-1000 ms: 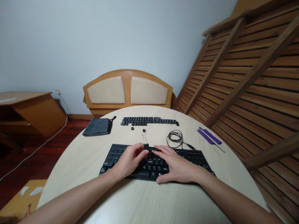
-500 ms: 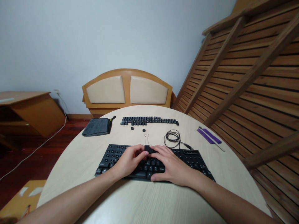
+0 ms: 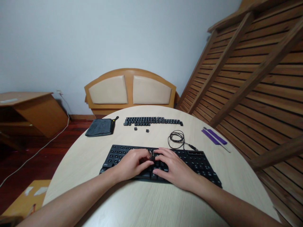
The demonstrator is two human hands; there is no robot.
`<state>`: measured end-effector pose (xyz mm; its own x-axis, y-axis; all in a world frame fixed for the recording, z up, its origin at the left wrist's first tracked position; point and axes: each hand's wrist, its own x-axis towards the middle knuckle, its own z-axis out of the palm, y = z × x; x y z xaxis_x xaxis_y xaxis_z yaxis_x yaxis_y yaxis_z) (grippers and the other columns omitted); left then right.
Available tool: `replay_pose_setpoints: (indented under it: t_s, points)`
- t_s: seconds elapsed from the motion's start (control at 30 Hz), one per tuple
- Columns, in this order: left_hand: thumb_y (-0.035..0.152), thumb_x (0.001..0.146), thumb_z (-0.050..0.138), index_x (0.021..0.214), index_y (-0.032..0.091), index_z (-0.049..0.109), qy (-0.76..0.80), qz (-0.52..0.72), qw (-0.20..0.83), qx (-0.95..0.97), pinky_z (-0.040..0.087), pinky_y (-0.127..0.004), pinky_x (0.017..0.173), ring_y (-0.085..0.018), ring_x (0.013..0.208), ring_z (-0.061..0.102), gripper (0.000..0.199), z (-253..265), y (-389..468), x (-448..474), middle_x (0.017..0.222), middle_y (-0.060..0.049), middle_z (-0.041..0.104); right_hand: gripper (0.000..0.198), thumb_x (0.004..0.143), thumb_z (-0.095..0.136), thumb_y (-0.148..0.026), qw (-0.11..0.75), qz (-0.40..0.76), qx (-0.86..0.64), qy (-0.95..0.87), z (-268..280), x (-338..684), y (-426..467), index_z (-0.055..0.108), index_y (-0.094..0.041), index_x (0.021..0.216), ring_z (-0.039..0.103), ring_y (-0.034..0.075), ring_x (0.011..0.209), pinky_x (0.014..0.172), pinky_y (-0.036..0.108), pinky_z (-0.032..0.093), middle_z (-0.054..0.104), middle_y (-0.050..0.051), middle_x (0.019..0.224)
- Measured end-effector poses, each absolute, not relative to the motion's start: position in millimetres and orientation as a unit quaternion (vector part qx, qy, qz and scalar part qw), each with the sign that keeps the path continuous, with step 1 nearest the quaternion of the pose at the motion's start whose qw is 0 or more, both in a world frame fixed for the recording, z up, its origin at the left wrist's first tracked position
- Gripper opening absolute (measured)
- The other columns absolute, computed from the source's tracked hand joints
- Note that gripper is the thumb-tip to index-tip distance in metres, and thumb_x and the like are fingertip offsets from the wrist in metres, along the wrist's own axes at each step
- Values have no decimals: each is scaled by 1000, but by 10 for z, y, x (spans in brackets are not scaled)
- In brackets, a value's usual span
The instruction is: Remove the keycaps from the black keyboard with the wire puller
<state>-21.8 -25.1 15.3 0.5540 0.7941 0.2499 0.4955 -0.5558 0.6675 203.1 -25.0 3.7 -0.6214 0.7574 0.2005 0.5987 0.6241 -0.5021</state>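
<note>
A black keyboard [image 3: 199, 164] lies across the near part of the table, most of its small keycaps off and some larger keys still on along its near side. My left hand [image 3: 132, 162] is closed, thumb and fingers pinching a small dark keycap puller [image 3: 151, 155] over the keyboard's middle. The puller's lower end is blurred and partly hidden by fingers. My right hand [image 3: 176, 165] rests on the keyboard just right of the puller, fingers apart and stretched over the keys, thumb by the near edge. Whether its fingertips touch the puller is unclear.
Rows of removed keycaps [image 3: 153, 120] lie beyond the keyboard, with two loose keycaps in front. A coiled cable [image 3: 177, 138] is behind the keyboard. At left sits a grey pouch [image 3: 99, 127]; at right, a purple brush [image 3: 214, 136]. Wooden slats [image 3: 236, 78] lean beside the round table.
The keycap puller, which stood with its wire prongs pointing away, has turned and its prongs no longer stick out beyond my fingers. The view has shifted slightly; both hands stay over the keyboard.
</note>
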Motion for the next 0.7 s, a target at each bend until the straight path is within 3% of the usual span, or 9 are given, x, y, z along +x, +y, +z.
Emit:
replay_pose_setpoints:
  t_s: [0.1,0.27,0.57,0.7]
  points:
    - [28,91,57,75,17,58,416,281,264,823,37,-24,60,-14,63,53,19,142,-244,-204,70,-1,62,29,88,64,-42,209,194,-392,-875,17,2007,-259,67,-23,110,42,25,132,112,45,33,58,7,133]
    - [31,93,55,81,17,58,430,312,377,759,42,-25,61,-16,67,58,19,82,-202,-191,75,-3,68,26,86,66,-37,226,199,-405,-863,17,1962,-267,68,-24,108,44,25,130,110,46,34,60,7,129]
    - [40,89,59,77,18,48,415,362,522,651,45,-25,61,-15,64,60,27,5,-112,-176,68,-1,66,11,83,71,-29,269,227,-417,-838,82,1855,-218,72,-24,93,57,23,110,99,42,41,67,6,109]
    - [39,87,62,77,17,51,402,385,528,641,46,-25,63,-14,64,59,27,12,-125,-176,70,-1,66,9,82,72,-27,298,240,-405,-831,57,1854,-193,70,-24,90,59,22,105,96,41,42,68,4,102]
